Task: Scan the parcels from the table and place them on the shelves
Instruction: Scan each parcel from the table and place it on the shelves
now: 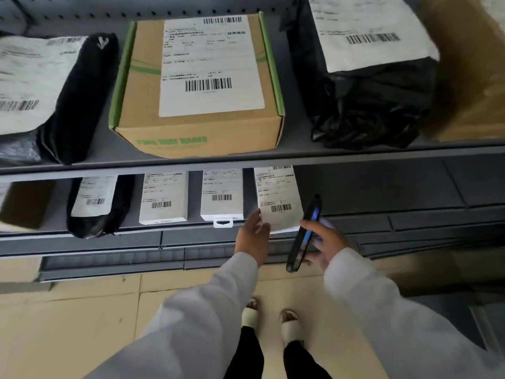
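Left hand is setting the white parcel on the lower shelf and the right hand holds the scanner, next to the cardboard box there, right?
Not quite. The head view shows the cardboard box on the upper shelf; beside the white parcel lie other white parcels. The rest stands.

upper shelf [273, 155]: grey painted metal, smooth and matt; its back panel is perforated sheet.
cardboard box [196, 132]: brown corrugated card, matt, with green printed edges and a white paper label.
black bag parcel [369, 105]: thin black plastic film, wrinkled, faintly glossy, with a matt white paper label.
left bag parcel [79, 105]: black plastic, smoother, slight sheen.
white parcel [278, 198]: white paper-faced surface, smooth, matt, printed with a barcode.
2 white boxes [164, 198]: smooth white card, matt.
handheld scanner [303, 236]: black plastic casing, glossy, with a lit blue screen.
sleeves [207, 310]: pale cloth, soft, matt.
floor [82, 324]: beige tiles, smooth, dull, with scuffed joints.
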